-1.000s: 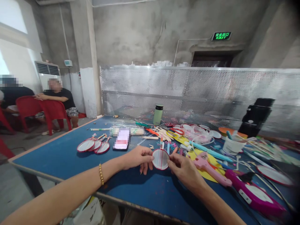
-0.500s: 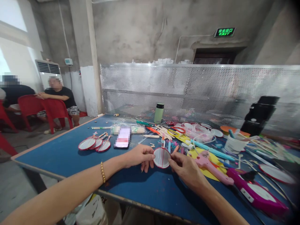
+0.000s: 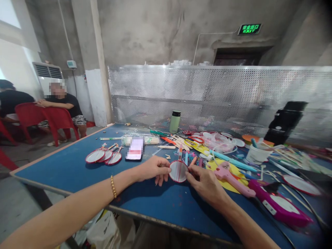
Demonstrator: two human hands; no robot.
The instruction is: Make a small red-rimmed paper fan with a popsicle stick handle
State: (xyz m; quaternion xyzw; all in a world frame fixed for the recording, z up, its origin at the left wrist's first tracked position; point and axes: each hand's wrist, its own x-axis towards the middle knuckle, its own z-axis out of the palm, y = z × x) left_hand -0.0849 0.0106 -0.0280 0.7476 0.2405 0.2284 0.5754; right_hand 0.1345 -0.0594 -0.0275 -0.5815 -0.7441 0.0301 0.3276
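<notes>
Between my hands is a small round disc (image 3: 178, 171) with a red rim, a pale face with thin lines across it, and a short stick handle pointing away from me. My left hand (image 3: 157, 169) pinches its left edge with the thumb and fingers. At its right edge, my right hand (image 3: 203, 181) grips the rim the same way. The fingers' undersides are hidden. Several similar red-rimmed discs (image 3: 95, 156) with handles overlap on the blue table to the left. Beside them lies a phone (image 3: 135, 154) with a lit screen.
To the right lie a pink glue gun (image 3: 230, 178), a purple device (image 3: 280, 204) with a cable, and a white cup (image 3: 256, 154) of tools. A green bottle (image 3: 175, 122) stands before a perforated metal panel (image 3: 160, 90). Two people sit on red chairs (image 3: 58, 119) at left.
The whole view has shifted slightly, with things sitting a little higher in the picture. The disc's face looks a bit greyer, as if tilted slightly. Both hands keep their hold on it.
</notes>
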